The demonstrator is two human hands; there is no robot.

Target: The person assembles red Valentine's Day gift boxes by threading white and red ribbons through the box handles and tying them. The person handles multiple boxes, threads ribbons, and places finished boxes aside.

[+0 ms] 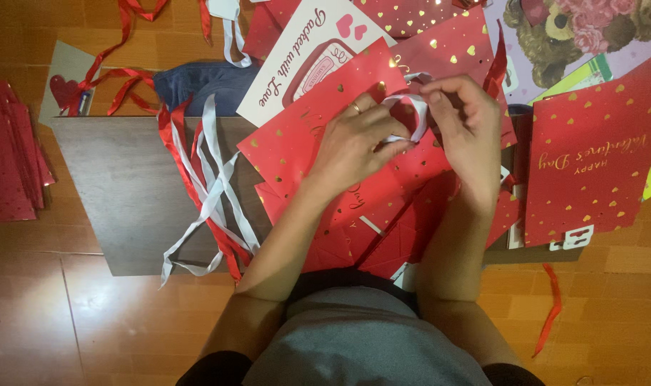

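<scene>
White ribbon (411, 118) pinched between left hand (354, 143) and right hand (465, 132), over flat red gift bag (325, 136) beneath the grip, possibly threaded through it, loose ribbons (207, 193) left, on grey board (125, 186).

Both hands are working a white ribbon (410, 114) over a red bag (318, 136) dotted with gold hearts. The left hand (354, 143) is pinching the ribbon from below, a ring showing on one finger; the right hand (465, 121) is gripping it from above. Loose red and white ribbons (207, 193) are lying on a grey board (125, 186) to the left. More red bags (590, 157) are lying to the right.
</scene>
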